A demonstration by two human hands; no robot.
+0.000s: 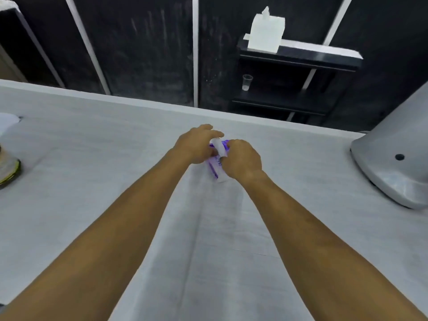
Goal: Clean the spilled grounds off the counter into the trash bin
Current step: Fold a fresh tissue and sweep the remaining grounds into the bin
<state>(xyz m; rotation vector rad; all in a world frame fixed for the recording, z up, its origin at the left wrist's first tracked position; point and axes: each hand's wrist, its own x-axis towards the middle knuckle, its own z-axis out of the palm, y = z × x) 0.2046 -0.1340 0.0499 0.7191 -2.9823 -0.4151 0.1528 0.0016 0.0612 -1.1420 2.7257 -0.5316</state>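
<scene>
Both hands meet over the middle of the grey counter [92,140]. Between them is a small purple and white packet [215,166], standing on the counter. My left hand [196,144] grips its upper left side with curled fingers. My right hand [240,159] grips its right side, and a white flap [218,145] sticks up between the two hands. No spilled grounds show on the counter in this blurred frame, and no trash bin is in view.
A grey machine base [393,167] stands at the right edge of the counter. At the left edge sit a round stack with a yellow rim [9,170] and a white object [7,122]. Beyond the counter a black shelf [301,59] carries a tissue box [266,31] and a plastic cup [247,82].
</scene>
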